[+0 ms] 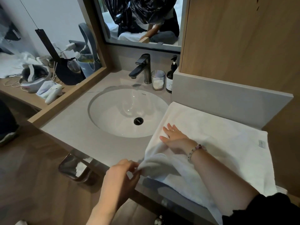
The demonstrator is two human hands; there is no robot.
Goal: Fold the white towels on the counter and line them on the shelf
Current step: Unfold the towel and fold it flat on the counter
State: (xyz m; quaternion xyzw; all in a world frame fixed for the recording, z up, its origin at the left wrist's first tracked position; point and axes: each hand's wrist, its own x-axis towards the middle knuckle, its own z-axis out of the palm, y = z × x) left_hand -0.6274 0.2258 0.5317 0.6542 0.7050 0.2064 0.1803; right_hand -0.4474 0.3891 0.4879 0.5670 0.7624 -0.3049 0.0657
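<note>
A white towel (224, 143) lies spread on the grey counter (78, 132) to the right of the sink, with a small label near its right edge. My right hand (174, 137) lies flat on the towel's left part, fingers straight, pressing it down. My left hand (123, 174) pinches the towel's lifted front-left corner just off the counter's front edge. The towel's near edge hangs over the counter front, partly hidden by my right forearm.
A white oval sink (128, 111) with a dark faucet (142, 67) fills the counter's middle. A glass (158, 80) and a pump bottle (171, 75) stand behind it. A bin (76, 168) sits on the floor below. Clutter covers the wooden ledge (32, 98) at left.
</note>
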